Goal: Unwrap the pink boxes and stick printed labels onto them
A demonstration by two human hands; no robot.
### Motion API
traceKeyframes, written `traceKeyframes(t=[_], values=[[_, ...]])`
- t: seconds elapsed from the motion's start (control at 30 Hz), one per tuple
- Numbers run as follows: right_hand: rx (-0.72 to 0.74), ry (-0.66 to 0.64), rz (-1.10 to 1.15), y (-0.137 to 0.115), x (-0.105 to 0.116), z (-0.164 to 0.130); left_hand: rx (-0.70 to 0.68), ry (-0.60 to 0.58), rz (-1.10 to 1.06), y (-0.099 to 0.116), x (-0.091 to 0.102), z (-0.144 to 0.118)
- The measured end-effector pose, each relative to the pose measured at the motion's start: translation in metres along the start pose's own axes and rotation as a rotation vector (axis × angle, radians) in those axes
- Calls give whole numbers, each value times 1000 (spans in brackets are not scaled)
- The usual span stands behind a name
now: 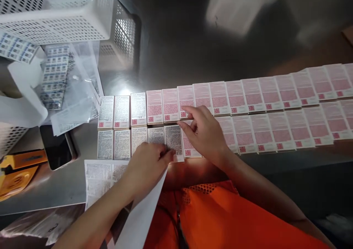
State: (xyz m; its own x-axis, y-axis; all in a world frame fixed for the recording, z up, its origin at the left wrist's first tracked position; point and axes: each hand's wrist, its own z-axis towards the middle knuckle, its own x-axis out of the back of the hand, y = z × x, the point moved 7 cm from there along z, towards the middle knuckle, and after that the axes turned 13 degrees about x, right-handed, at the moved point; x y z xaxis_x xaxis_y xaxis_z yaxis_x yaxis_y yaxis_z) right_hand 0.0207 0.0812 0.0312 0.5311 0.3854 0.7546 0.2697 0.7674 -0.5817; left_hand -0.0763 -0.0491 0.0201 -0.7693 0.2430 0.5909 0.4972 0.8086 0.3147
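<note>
Two rows of small flat boxes with pink print [256, 94] run across the metal table. At the left end, several boxes carry black-printed labels [106, 144]. My left hand [149, 164] is closed on a white label sheet [143, 219], which hangs past the table's front edge. Its thumb lies by the lower edge of a black-labelled box [173, 140] in the front row. Just right of it, my right hand [205, 131] hovers over the pink boxes, thumb and forefinger apart, with nothing visible between them. Its other fingers are curled.
White perforated baskets [63, 24] stand at the back left. Beside them lie sheets of printed labels [55, 76] and clear plastic bags [78, 98]. A phone [56, 148] and an orange-yellow tool [22, 168] rest at the left. Bagged material [41, 225] sits below the table edge.
</note>
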Motion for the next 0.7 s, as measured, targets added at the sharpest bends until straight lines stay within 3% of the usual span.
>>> traceKeyframes(t=[0.13,0.23,0.33,0.43,0.57,0.63,0.7], values=[[117,-106,20,-14,-2,-10,12,29,-71,-7,4,-5],[219,-199,-39,-26,-5,-23,17,168,-154,-17,22,-11],[243,-114,-27,-38,5,-30,57,429,-239,-28,52,-21],[193,15,254,-55,13,-33,84,753,-294,-31,81,-40],[71,-182,677,-81,-18,-33,59,1180,-399,-34,108,-70],[3,-154,779,-83,-26,-26,-6,1189,-515,-41,115,-76],[-51,-69,848,-75,-27,-15,-113,914,-634,-49,114,-68]])
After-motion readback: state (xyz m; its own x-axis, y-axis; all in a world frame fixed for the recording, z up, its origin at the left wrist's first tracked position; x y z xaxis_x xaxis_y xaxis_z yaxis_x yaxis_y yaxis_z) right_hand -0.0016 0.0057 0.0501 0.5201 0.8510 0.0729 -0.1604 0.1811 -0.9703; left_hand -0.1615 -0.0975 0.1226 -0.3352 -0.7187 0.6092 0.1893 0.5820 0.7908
